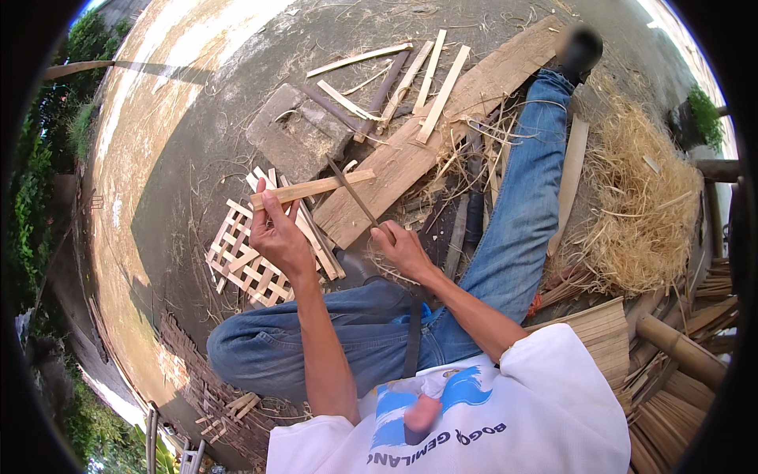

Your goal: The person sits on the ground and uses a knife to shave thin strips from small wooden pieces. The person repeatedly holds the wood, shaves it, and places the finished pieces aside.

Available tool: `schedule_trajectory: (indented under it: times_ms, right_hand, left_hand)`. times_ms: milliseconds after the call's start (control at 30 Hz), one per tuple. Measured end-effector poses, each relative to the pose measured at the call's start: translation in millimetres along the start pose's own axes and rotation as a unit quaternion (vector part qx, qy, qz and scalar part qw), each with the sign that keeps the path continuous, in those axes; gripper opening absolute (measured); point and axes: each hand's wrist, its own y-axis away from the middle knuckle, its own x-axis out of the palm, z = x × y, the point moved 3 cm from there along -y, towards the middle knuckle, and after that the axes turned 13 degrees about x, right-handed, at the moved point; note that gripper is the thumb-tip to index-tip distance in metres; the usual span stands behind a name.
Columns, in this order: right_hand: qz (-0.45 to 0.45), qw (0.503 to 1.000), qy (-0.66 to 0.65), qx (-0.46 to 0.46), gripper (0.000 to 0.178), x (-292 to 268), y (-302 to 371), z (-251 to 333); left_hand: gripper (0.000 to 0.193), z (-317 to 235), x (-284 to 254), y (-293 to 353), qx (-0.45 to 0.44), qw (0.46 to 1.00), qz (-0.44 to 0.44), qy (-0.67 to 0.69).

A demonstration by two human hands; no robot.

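Observation:
My left hand [279, 241] is closed on one end of a pale split-bamboo strip [316, 188], which points to the right. A knife [355, 195] with a long, narrow dark blade is gripped by its handle in my right hand [407, 251]. The blade crosses the strip near its far end and seems to touch it. Beneath them a wide, worn wooden plank [395, 183] runs diagonally. A woven lattice of bamboo slats [246, 261] lies on the ground by my left hand, partly covered by loose strips.
A rough stone block [288, 130] sits beyond my hands. Several cut strips [444, 93] and darker sticks lie around the plank's far part. My outstretched leg [525, 186] borders the right side, next to a heap of shavings [636, 189]. Bamboo poles [679, 347] stand at the lower right.

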Motion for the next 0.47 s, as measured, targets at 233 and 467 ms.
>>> schedule_trajectory:
  times_ms: [233,467]
  right_hand:
    - [-0.021,0.998,0.007,-0.060,0.038,5.0,6.2,-7.7]
    - [0.042,0.998,-0.004,-0.054,0.038,6.7,17.4,5.2]
  left_hand:
    - [0.036,1.4,-4.0,2.1,-0.007,1.000,0.010,-0.023]
    - [0.037,6.4,-2.5,1.6,0.010,1.000,0.008,-0.008]
